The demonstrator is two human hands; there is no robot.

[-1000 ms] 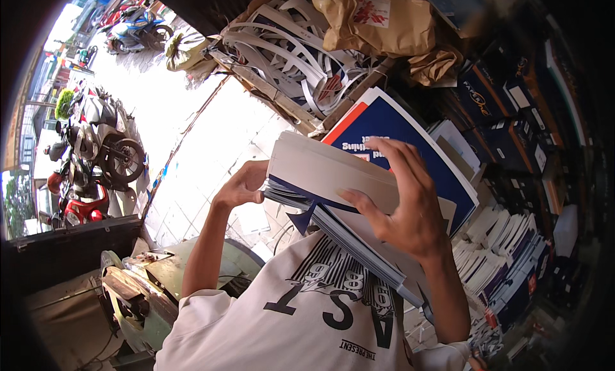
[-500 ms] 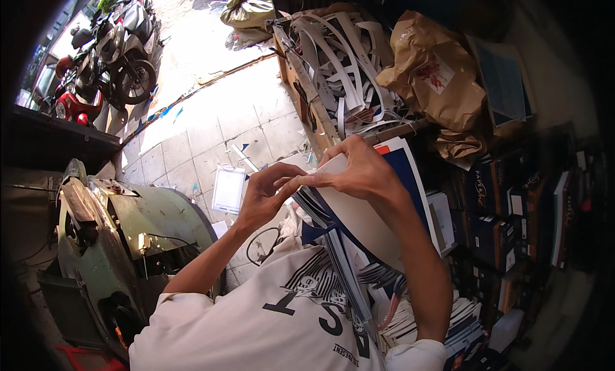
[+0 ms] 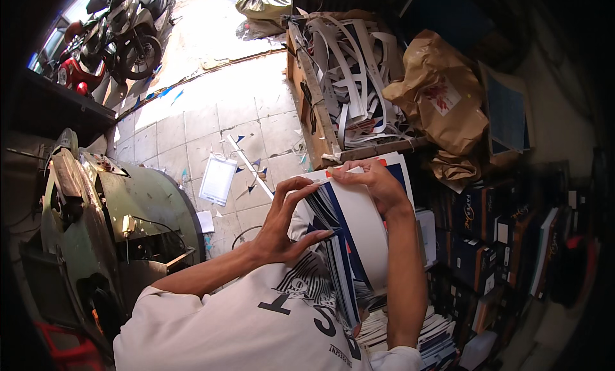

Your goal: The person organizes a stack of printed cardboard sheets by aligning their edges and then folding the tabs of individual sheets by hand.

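Note:
A white page of a booklet curves in front of my chest, with dark blue covers beside and behind it. My right hand is closed on the booklet's top edge, thumb in front. An orange patch shows by its fingers. Beside it, my left hand is open, thumb and fingers spread apart. Its fingertips are at the upper left corner of the pages, and its thumb is by a blue folded corner. Below that thumb, a bundle of blue-and-white booklets hangs edge-on against my shirt.
A green machine stands at the left. Ahead is a wooden crate of paper strips, with a brown paper bag by it. Dark boxes are stacked at the right. A white sheet and scraps lie on the tiles. Motorcycles are parked outside.
My hands have drawn apart. The left has opened and moved down the bundle's edge, while the right has shifted along the booklet's top edge. The view has turned a little.

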